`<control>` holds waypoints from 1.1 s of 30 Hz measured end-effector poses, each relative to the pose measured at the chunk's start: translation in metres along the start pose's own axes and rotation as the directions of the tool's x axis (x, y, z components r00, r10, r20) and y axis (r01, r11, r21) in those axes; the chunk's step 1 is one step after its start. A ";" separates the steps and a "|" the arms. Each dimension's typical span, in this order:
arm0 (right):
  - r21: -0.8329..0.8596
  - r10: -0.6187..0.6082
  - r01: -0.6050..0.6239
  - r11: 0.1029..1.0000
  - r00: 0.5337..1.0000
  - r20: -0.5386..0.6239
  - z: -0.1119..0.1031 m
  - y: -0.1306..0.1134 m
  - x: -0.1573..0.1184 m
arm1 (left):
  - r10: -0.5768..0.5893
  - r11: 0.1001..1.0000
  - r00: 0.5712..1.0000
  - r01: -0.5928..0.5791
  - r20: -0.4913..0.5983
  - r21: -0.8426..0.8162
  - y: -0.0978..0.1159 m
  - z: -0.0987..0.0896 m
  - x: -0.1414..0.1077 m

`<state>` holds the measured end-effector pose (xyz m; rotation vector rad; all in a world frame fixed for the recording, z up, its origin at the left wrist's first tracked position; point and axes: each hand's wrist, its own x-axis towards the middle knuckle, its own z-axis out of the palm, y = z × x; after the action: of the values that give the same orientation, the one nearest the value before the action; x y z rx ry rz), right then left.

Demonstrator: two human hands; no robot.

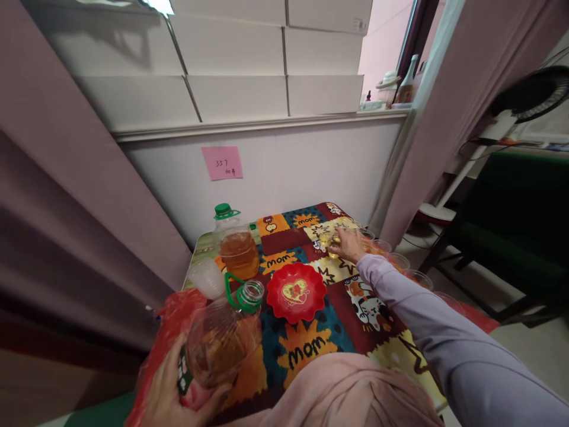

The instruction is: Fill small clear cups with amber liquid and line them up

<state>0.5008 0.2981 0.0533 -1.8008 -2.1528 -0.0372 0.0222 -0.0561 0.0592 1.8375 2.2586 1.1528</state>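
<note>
My left hand [178,385] is wrapped round the lower side of a clear plastic bottle [217,344] with a green handle ring and an uncapped mouth, amber liquid inside. Across the table, my right hand [349,244] reaches to the far right, its fingers curled down at small yellowish things [332,240] too small to make out. A red scalloped dish [296,292] with a heart print lies between the hands. Behind the held bottle stands a second bottle [240,252] of amber liquid with a green cap.
Stacked clear cups [207,279] stand at the left, by a red plastic bag [178,314]. Several clear cups [398,262] line the right edge, partly behind my right arm. A white wall with a pink note [222,163] rises behind the patterned table [284,240].
</note>
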 end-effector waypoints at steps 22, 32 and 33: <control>0.284 -0.324 0.394 0.874 0.909 -0.263 -0.027 -0.067 -0.007 | 0.150 0.989 0.975 -0.149 -0.166 0.014 0.014 0.014 -0.021; 0.464 -0.770 0.760 0.455 0.597 -0.223 -0.049 -0.291 -0.028 | 0.213 0.977 0.950 -0.208 -0.228 0.044 0.014 0.017 -0.032; 0.454 -0.791 0.768 0.452 0.581 -0.194 -0.047 -0.305 -0.026 | 0.216 0.976 0.948 -0.213 -0.233 0.039 0.015 0.017 -0.033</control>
<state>0.2222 0.2014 0.1490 -0.4047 -2.5226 0.3196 0.0519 -0.0743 0.0409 2.0983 2.2256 1.4653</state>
